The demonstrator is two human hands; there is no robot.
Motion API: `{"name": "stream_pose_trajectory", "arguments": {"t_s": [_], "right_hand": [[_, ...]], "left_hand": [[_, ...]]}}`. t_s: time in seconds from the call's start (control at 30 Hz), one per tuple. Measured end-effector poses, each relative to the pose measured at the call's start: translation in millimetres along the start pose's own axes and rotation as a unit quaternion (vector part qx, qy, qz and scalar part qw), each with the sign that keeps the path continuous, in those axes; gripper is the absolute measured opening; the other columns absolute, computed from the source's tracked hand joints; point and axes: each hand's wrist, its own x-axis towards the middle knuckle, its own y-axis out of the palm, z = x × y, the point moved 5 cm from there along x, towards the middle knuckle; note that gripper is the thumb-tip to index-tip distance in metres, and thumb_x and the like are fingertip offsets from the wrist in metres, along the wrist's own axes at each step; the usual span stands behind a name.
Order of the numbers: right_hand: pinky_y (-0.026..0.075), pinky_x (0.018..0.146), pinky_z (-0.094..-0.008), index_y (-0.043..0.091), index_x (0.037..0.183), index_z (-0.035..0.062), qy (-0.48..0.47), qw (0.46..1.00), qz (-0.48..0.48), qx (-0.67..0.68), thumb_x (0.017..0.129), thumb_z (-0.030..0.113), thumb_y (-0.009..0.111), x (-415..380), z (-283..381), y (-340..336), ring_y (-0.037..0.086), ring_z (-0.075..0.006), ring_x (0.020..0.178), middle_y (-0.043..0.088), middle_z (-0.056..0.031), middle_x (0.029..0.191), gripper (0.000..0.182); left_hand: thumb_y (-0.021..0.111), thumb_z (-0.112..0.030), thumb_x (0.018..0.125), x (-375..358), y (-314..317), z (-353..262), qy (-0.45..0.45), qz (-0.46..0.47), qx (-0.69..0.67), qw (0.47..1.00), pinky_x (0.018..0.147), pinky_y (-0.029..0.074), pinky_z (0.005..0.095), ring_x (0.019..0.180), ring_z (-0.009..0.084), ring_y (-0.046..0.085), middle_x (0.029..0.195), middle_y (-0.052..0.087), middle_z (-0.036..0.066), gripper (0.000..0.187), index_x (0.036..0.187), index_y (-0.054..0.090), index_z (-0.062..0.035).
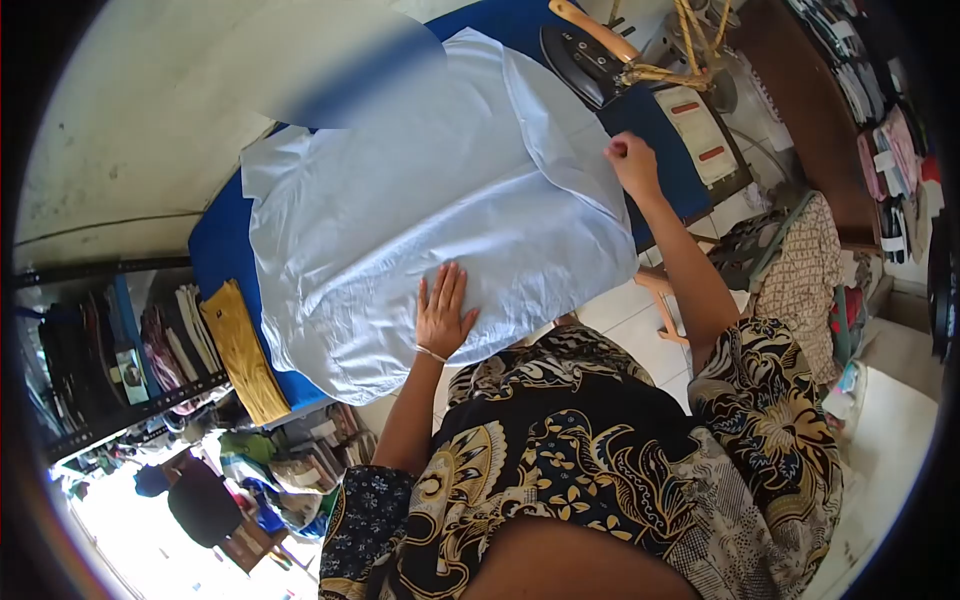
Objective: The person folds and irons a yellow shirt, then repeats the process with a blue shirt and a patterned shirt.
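Note:
A pale bluish-white cloth, perhaps a garment, lies spread over a blue-covered ironing table. Wrinkles run through its near part, and one long fold crosses its right side. My left hand rests flat on the near part, fingers spread, with a thin band at the wrist. By the cloth's right edge is my right hand, its fingers curled closed; whether they grip anything is hidden. Just beyond that hand, a black iron with a wooden handle stands at the table's far right.
A folded mustard-yellow garment lies at the table's left end. Beside the iron is a whitish pad with red marks. Shelves of folded clothes stand on the left, more on the right. Patterned fabric hangs at right.

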Motion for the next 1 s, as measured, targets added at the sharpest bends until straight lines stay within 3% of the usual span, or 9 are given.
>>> {"name": "stream_pose_trajectory", "arguments": {"t_s": [0.07,0.27,0.4,0.63,0.7,0.77,0.83,0.9,1.0], "right_hand": [[0.046,0.066,-0.0351,0.059,0.077,0.0018,0.064,0.991,-0.091,-0.075,0.070,0.021,0.066,12,-12,-6,0.059,-0.0290,0.077,0.061,-0.0143,0.083,0.021],[0.045,0.062,-0.0419,0.054,0.079,0.0030,0.046,0.990,0.035,-0.126,0.069,0.030,0.067,39,-21,10,0.057,-0.0349,0.075,0.058,-0.0170,0.077,0.032],[0.045,0.060,-0.0418,0.051,0.068,0.0018,0.059,0.990,-0.105,-0.078,0.070,0.037,0.065,13,-36,-8,0.057,-0.0351,0.071,0.059,-0.0176,0.072,0.038],[0.046,0.056,-0.0348,0.059,0.075,0.0035,0.146,0.985,0.095,-0.007,0.053,0.026,0.074,-62,-75,-5,0.058,-0.0276,0.058,0.059,-0.0150,0.066,0.034],[0.045,0.053,-0.0363,0.057,0.074,0.0041,0.104,0.993,0.060,0.003,0.060,0.017,0.068,-56,-69,-20,0.056,-0.0295,0.053,0.057,-0.0138,0.061,0.022],[0.044,0.055,-0.0366,0.053,0.077,0.0041,0.162,0.959,-0.160,-0.171,0.067,0.010,0.059,-58,-39,-58,0.057,-0.0293,0.062,0.058,-0.0134,0.070,0.014],[0.041,0.060,-0.0364,0.050,0.078,0.0036,-0.071,0.973,-0.193,-0.101,0.070,0.007,0.055,-67,19,-32,0.055,-0.0288,0.074,0.056,-0.0128,0.079,0.010],[0.040,0.078,-0.0352,0.053,0.091,0.0055,-0.251,0.954,0.068,-0.147,0.072,0.011,0.055,-95,62,36,0.050,-0.0262,0.100,0.054,-0.0132,0.103,0.019],[0.036,0.087,-0.0381,0.051,0.103,0.0062,-0.285,0.942,0.179,0.016,0.076,0.014,0.054,-108,74,47,0.048,-0.0281,0.105,0.052,-0.0142,0.109,0.029]], "left_hand": [[0.053,-0.034,0.077,-1,1,0,0.002,-0.001,0.001,1.000,0.104,0.013,0.0454,0.129,0.0219,0.021,0.138,0.025,0.008,0.066,0.132,0.028,-0.0082],[0.054,-0.034,0.076,-2,3,-1,-0.006,0.008,0.016,1.000,0.104,0.013,0.0454,0.129,0.0224,0.022,0.138,0.026,0.008,0.066,0.132,0.028,-0.0078],[0.052,-0.032,0.077,-1,2,1,-0.011,0.003,0.005,1.000,0.104,0.012,0.0451,0.129,0.0228,0.022,0.138,0.026,0.008,0.065,0.132,0.028,-0.0076],[0.051,-0.035,0.078,-1,1,1,-0.010,0.006,0.007,1.000,0.104,0.013,0.0444,0.129,0.0212,0.020,0.139,0.024,0.007,0.065,0.132,0.028,-0.0085],[0.051,-0.035,0.078,-2,2,2,-0.009,-0.004,0.010,1.000,0.104,0.013,0.0444,0.129,0.0210,0.020,0.139,0.024,0.007,0.065,0.132,0.028,-0.0084],[0.051,-0.035,0.078,-2,1,2,-0.006,-0.012,0.011,1.000,0.104,0.013,0.0443,0.130,0.0209,0.019,0.139,0.024,0.007,0.065,0.132,0.027,-0.0084],[0.051,-0.036,0.078,-2,1,1,-0.002,-0.008,0.017,1.000,0.104,0.013,0.0443,0.130,0.0209,0.019,0.139,0.024,0.007,0.065,0.132,0.027,-0.0081],[0.051,-0.036,0.078,-2,2,1,-0.001,-0.008,0.014,1.000,0.104,0.013,0.0444,0.130,0.0209,0.019,0.139,0.023,0.007,0.065,0.132,0.027,-0.0081],[0.050,-0.037,0.079,-1,0,3,0.001,-0.003,0.017,1.000,0.104,0.013,0.0445,0.130,0.0209,0.019,0.139,0.023,0.007,0.065,0.132,0.027,-0.0081]]}}
